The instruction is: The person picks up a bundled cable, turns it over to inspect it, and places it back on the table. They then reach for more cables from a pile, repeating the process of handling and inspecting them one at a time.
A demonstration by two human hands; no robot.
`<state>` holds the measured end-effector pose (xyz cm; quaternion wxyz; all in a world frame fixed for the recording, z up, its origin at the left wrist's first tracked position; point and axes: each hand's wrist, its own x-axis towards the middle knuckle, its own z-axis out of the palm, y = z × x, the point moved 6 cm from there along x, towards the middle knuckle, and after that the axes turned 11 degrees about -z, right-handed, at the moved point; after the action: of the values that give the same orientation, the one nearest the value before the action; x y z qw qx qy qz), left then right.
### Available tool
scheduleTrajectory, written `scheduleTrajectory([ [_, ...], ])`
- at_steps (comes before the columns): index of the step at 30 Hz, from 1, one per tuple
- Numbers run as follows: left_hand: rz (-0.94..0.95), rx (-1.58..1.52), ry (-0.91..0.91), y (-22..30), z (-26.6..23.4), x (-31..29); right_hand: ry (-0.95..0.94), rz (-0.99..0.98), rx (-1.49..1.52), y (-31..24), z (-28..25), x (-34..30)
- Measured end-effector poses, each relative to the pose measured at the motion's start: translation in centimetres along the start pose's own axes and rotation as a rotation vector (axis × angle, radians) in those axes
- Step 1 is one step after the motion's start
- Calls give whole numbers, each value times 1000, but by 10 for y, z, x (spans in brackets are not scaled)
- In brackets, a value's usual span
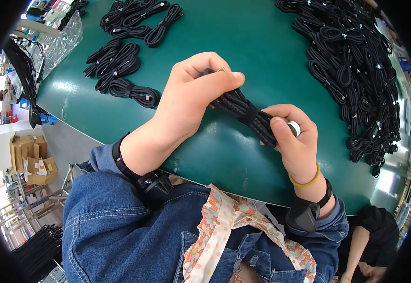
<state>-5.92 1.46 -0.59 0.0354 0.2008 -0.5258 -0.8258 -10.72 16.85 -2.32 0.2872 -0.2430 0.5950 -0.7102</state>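
Green tabletop (262, 47) carries coiled black cables (344, 61); left hand (184, 96) and right hand (297, 137) curl closed around opposite ends of one strapped bundle (243, 111).

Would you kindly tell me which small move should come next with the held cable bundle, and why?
Probably ease the left hand off while the right hand holds the black cable bundle: a dark band already wraps around its middle, and the two hands grip it near opposite ends.
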Motion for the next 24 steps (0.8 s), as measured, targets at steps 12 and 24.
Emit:
scheduleTrajectory([
  [12, 294, 358, -42, 21, 14, -21, -11, -16, -114, 1, -6, 5],
  [24, 193, -44, -65, 4, 3, -4, -78, -604, -100, -32, -7, 3],
])
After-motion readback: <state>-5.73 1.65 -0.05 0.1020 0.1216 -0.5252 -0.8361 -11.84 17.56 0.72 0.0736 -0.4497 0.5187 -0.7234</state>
